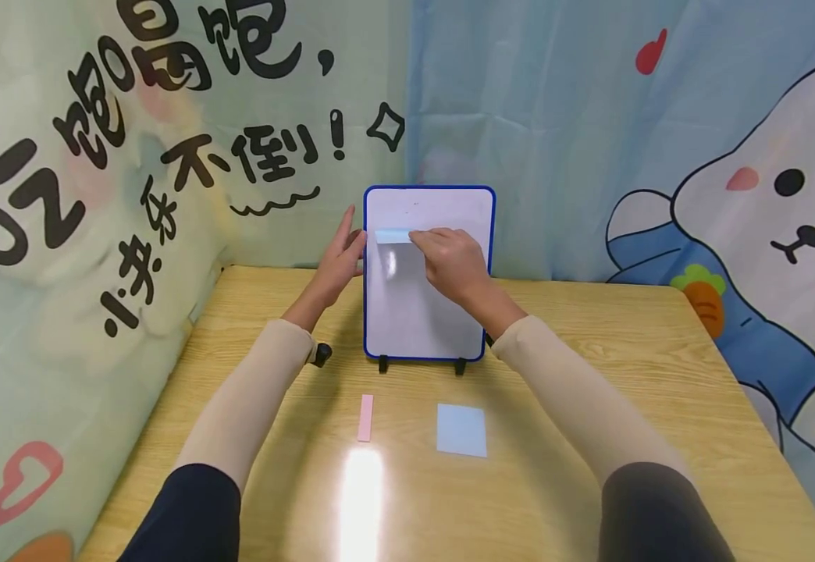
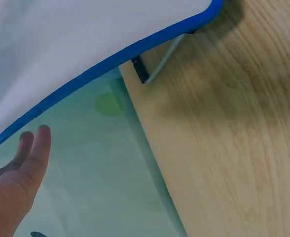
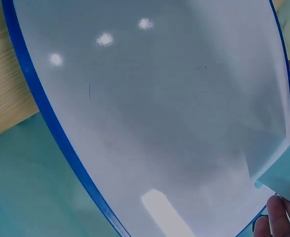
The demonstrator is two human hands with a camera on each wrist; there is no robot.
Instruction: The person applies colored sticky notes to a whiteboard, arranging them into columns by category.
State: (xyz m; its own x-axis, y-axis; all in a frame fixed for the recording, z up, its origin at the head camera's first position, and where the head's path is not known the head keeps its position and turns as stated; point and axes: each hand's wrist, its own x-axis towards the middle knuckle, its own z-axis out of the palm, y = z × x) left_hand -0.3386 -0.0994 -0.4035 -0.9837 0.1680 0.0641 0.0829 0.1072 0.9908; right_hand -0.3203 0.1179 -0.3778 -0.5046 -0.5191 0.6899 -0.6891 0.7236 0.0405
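Observation:
A small whiteboard (image 1: 407,312) with a blue rim stands upright on the table. At its upper part, my right hand (image 1: 457,261) pinches the right end of a light blue sticky note (image 1: 389,236). The note (image 3: 283,173) slants out from the board and is mirrored in the surface; whether it touches cannot be told. Fingertips of the right hand (image 3: 280,217) show by its corner. My left hand (image 1: 340,261) is beside the board's left edge with fingers extended, and in the left wrist view its straight fingers (image 2: 36,153) lie close to the rim.
On the wooden table (image 1: 274,304) in front of the board lie a pink paper strip (image 1: 365,417) and a pale blue paper square (image 1: 461,430). Black feet (image 1: 460,366) hold up the board. Printed curtains (image 1: 534,140) hang behind and at the left.

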